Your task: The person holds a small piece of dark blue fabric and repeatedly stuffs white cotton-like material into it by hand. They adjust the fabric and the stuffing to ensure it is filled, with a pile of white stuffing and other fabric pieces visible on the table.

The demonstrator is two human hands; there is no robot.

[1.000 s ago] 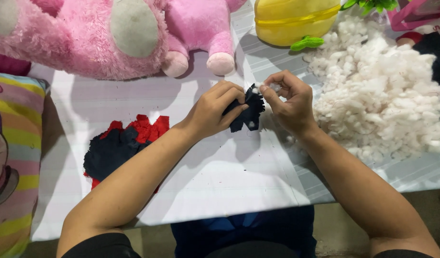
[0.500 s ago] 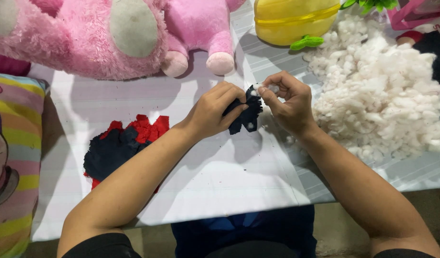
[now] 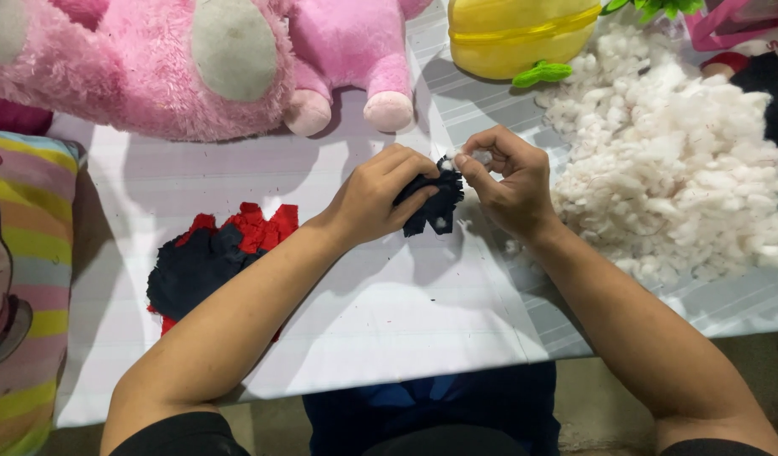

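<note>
A white surface [image 3: 389, 338], smooth and faintly lined, carries everything here. Across its far edge lies a big pink plush toy [image 3: 136, 67], shaggy-furred with a pale grey oval pad, and beside it a smaller, smoother pink plush [image 3: 347, 51] showing two rounded pale feet. To the right spreads a broad heap of white stuffing [image 3: 676, 177], lumpy and fibrous like torn cotton. At the left edge sits a cushion [image 3: 21, 287] striped in soft rainbow colours. A glossy yellow rounded toy [image 3: 516, 38] with a small green piece rests at the top, just beyond the stuffing. Left of centre lies a flat pile of dark navy and red fabric pieces [image 3: 212, 262], the red ones jagged along their edges. Over the middle of the surface, the left hand [image 3: 376, 198] curls its grip around a small dark navy fabric piece [image 3: 431, 207], soft and crumpled. The right hand [image 3: 511, 181] meets it from the other side, thumb and fingertips pinched on a small tuft of white stuffing [image 3: 469, 159], seemingly pressed against the fabric's top edge, though the contact is hard to make out.
</note>
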